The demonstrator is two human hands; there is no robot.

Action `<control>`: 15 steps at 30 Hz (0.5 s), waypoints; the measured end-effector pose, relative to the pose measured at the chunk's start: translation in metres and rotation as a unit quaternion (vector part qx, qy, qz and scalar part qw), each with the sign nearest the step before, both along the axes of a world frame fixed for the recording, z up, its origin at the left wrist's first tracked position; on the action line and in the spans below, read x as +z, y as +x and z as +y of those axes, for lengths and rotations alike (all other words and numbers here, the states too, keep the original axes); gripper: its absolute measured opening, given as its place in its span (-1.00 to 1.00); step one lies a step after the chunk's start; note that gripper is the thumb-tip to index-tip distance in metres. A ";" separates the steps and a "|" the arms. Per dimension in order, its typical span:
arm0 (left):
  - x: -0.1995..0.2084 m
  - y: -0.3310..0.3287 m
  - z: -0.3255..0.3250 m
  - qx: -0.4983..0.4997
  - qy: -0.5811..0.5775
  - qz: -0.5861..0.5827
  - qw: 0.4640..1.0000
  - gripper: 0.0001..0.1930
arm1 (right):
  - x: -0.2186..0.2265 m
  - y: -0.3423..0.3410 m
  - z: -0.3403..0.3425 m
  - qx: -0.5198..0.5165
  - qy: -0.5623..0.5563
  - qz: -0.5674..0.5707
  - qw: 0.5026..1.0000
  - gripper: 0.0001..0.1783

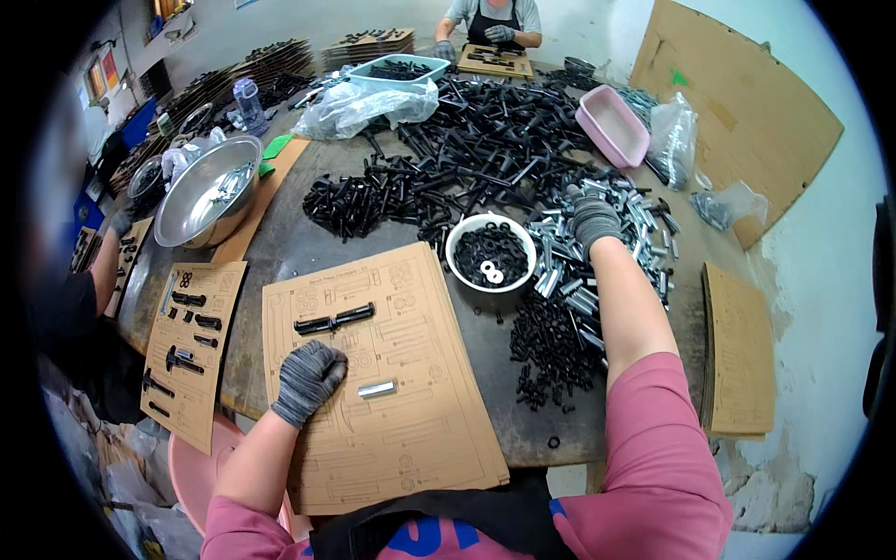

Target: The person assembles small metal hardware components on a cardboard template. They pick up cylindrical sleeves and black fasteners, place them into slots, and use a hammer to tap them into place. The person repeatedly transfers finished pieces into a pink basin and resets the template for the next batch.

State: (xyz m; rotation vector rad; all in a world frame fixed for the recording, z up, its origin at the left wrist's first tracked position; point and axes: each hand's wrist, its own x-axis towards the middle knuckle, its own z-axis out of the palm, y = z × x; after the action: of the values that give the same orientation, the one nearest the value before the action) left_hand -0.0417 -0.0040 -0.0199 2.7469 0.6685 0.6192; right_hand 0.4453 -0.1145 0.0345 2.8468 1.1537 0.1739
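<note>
Grey-gloved left hand sat balled up on printed brown cardboard sheets, lower left; matching right hand was among silver metal tubes, centre-right, couldn't tell if gripping.

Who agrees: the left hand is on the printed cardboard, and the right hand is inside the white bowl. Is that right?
Not quite: the head view shows the right hand at the silver tubes, not inside the white bowl.
</note>
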 end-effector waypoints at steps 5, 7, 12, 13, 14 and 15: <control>0.002 0.002 0.001 -0.002 -0.010 0.011 1.000 -0.91 | -0.050 0.040 0.059 -0.077 0.024 -0.002 0.997 -0.48; 0.002 0.003 0.001 -0.005 -0.008 0.002 1.000 -0.91 | -0.064 0.052 0.066 -0.087 0.020 0.000 0.996 -0.58; 0.004 0.004 0.002 -0.006 -0.017 0.009 1.000 -0.90 | -0.073 0.066 0.076 -0.086 0.040 -0.004 0.996 -0.59; 0.003 0.006 0.003 -0.012 -0.019 0.008 1.000 -0.90 | -0.071 0.066 0.075 -0.131 0.051 0.023 0.990 -0.61; 0.003 0.000 0.000 0.004 -0.024 0.001 1.000 -0.91 | -0.032 0.021 0.077 -0.087 -0.032 0.017 0.996 -0.71; 0.002 0.002 -0.001 0.003 -0.028 -0.010 1.000 -0.92 | -0.012 0.007 0.069 -0.088 -0.069 0.024 0.993 -0.72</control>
State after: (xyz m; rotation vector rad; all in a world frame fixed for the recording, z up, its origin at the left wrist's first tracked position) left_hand -0.0400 -0.0048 -0.0174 2.6835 0.6799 0.6193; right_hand 0.4523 -0.0451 0.0225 2.8242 0.8795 0.0154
